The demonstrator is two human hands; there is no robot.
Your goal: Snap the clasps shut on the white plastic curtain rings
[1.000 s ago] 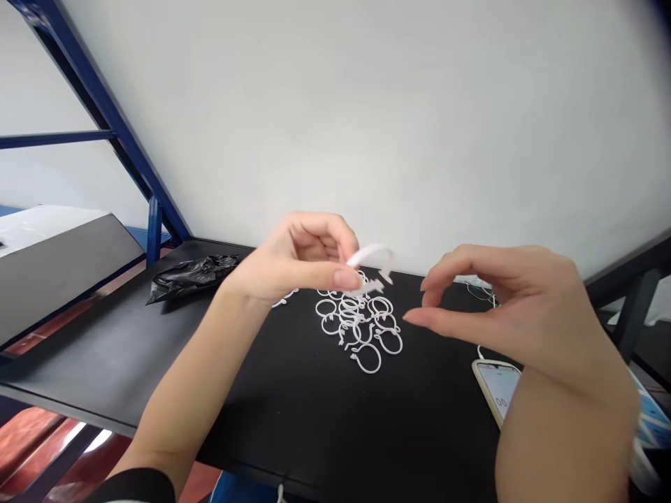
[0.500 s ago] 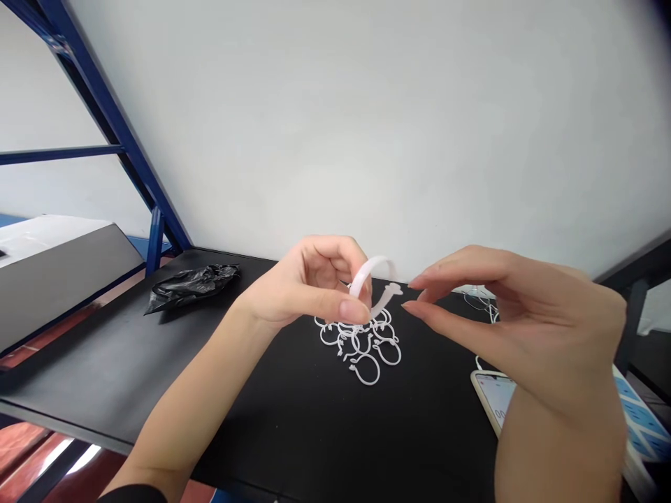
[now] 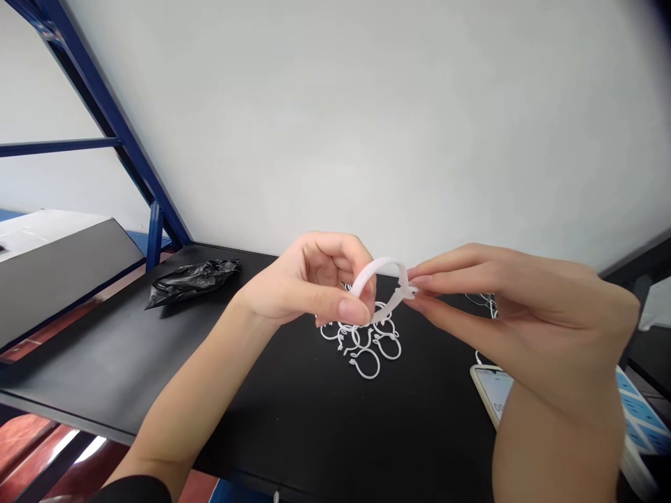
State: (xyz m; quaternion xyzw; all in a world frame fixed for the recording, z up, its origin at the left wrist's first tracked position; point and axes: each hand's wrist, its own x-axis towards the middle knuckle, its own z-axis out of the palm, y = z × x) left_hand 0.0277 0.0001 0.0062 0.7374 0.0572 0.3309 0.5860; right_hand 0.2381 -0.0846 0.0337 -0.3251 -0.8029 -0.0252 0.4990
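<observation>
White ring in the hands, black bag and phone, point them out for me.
White ring [image 3: 363, 275]: head view, left curve of its band.
Black bag [image 3: 193, 281]: head view, its crumpled middle.
Phone [image 3: 493, 388]: head view, its visible screen.

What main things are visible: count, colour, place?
held ring: 1, white, raised, centre
tabletop: 1, black, foreground
loose rings: several, white, tabletop centre
bag: 1, black, tabletop left
phone: 1, pale case, tabletop right
cables: count unclear, white, right
box: 1, grey and white, left
frame: 1, blue, left
wall: 1, whitish, background
floor: 1, reddish, lower left
patterned object: 1, blue and white, right edge
left hand: 1, bare, centre
right hand: 1, bare, right
</observation>
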